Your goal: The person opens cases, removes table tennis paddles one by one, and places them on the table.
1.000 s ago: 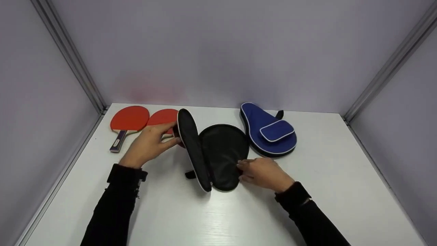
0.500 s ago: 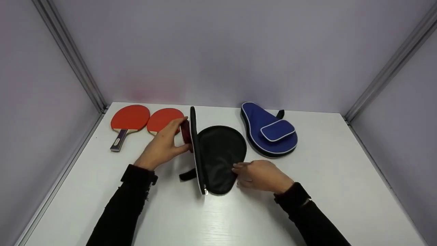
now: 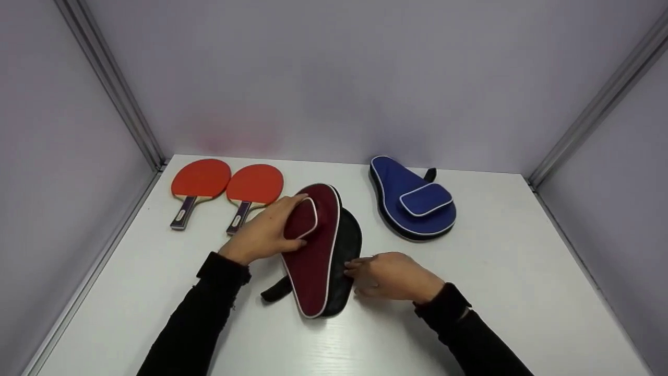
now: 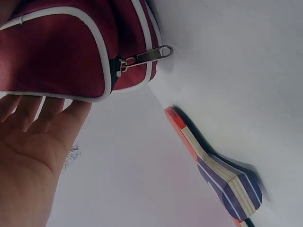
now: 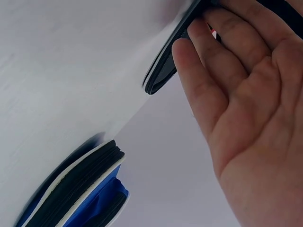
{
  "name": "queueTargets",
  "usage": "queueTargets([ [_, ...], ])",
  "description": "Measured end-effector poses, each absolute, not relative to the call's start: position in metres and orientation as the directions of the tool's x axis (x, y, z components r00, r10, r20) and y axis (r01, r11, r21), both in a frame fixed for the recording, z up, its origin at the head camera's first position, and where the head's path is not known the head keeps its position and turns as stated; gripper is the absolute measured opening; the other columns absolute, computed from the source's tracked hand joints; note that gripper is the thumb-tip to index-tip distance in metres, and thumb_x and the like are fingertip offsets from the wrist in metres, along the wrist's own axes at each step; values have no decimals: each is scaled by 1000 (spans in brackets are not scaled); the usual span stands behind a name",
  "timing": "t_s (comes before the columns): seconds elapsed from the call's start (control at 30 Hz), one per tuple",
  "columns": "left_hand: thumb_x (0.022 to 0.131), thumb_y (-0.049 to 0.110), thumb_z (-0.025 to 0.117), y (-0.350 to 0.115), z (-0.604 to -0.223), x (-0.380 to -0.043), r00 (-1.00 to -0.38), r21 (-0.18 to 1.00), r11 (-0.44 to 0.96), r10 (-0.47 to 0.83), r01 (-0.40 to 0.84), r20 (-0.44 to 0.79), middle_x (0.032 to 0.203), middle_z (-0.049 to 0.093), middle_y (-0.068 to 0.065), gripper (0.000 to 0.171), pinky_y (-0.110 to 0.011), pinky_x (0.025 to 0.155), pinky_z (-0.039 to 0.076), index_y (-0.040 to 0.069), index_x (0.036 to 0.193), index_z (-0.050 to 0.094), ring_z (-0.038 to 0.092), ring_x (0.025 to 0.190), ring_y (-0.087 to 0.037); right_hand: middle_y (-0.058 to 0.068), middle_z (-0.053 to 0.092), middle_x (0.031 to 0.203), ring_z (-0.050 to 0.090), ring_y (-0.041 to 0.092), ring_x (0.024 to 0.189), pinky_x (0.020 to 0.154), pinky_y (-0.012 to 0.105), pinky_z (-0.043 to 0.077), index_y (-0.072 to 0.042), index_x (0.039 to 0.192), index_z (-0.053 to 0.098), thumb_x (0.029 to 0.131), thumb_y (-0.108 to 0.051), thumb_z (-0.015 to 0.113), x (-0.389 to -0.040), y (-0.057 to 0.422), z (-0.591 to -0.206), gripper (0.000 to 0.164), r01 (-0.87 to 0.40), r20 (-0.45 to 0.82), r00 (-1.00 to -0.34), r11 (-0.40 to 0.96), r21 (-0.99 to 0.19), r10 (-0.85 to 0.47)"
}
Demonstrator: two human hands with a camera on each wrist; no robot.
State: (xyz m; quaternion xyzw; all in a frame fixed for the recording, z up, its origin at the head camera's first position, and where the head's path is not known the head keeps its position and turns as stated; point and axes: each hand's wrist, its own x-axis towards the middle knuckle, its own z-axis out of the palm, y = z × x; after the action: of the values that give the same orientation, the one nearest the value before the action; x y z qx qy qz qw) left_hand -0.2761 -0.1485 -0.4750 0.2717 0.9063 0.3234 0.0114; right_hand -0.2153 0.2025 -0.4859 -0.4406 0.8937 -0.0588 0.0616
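A dark red table tennis bat case (image 3: 313,261) with white piping lies in the middle of the table. Its red lid is lowered at a slant over the black lower half (image 3: 352,237), which sticks out along the right side. My left hand (image 3: 263,230) grips the small pocket (image 4: 52,52) on the lid, thumb on one side and fingers on the other. At the right edge of the lower half, my right hand (image 3: 396,277) holds the rim with its fingertips. In the right wrist view, the remaining fingers stretch beside the dark zipped edge (image 5: 163,68). A metal zip pull (image 4: 149,56) hangs beside the pocket.
Two red bats, one at the far left (image 3: 201,180) and one beside it (image 3: 255,184), lie handles toward me. A blue bat case (image 3: 407,198) with a pocket lies at the back right. A black strap (image 3: 276,290) sticks out left of the red case.
The lid has swung from upright down to the right, so its red outside now faces up. My left hand has moved right and nearer with it; my right hand has shifted slightly left and nearer.
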Motion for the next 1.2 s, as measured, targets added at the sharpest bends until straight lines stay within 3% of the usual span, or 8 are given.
queueTargets([
  [0.2, 102, 27, 89, -146, -476, -273, -841, 547, 660, 512, 514, 174, 166, 64, -16, 98, -55, 123, 61, 17, 185, 38, 66, 145, -33, -3, 82, 154, 85, 21, 130, 92, 41, 73, -16, 145, 85, 108, -27, 80, -218, 206, -485, 39, -787, -46, -592, 589, -183, -805],
  [0.37, 105, 27, 86, -141, -477, -269, -827, 476, 689, 534, 546, 176, 173, 62, -19, 94, -56, 128, 58, 12, 184, 39, 65, 154, -36, -5, 85, 146, 88, 20, 121, 94, 41, 73, -18, 141, 87, 109, -23, 80, -222, 211, -481, 34, -789, -23, -587, 579, -205, -809],
  [0.67, 108, 27, 84, -130, -481, -264, -782, 336, 711, 600, 618, 167, 171, 66, -17, 83, -58, 131, 57, 4, 179, 47, 66, 154, -41, -6, 91, 124, 88, 12, 116, 97, 39, 73, -17, 127, 91, 110, -24, 82, -226, 221, -460, 20, -837, 221, -548, 532, -130, -807],
  [0.8, 108, 28, 84, -127, -482, -263, -779, 324, 714, 609, 620, 149, 173, 64, -19, 81, -60, 134, 53, 5, 178, 50, 64, 158, -42, -5, 91, 128, 87, 13, 119, 97, 38, 73, -19, 129, 90, 110, -27, 83, -223, 220, -454, 21, -846, 266, -529, 527, -88, -806],
  [0.93, 107, 28, 86, -125, -485, -262, -776, 317, 717, 619, 621, 122, 173, 64, -19, 81, -61, 134, 54, 6, 177, 52, 63, 160, -42, -2, 88, 138, 85, 16, 128, 103, 40, 72, -18, 137, 88, 112, -28, 81, -221, 216, -454, 28, -853, 229, -521, 512, -102, -822],
  [1.2, 107, 27, 88, -130, -484, -261, -760, 266, 721, 646, 640, 77, 172, 66, -17, 77, -62, 130, 57, 7, 174, 57, 63, 161, -39, -3, 87, 142, 84, 17, 134, 106, 41, 71, -19, 138, 87, 112, -28, 80, -221, 218, -456, 29, -833, 179, -552, 546, -87, -814],
])
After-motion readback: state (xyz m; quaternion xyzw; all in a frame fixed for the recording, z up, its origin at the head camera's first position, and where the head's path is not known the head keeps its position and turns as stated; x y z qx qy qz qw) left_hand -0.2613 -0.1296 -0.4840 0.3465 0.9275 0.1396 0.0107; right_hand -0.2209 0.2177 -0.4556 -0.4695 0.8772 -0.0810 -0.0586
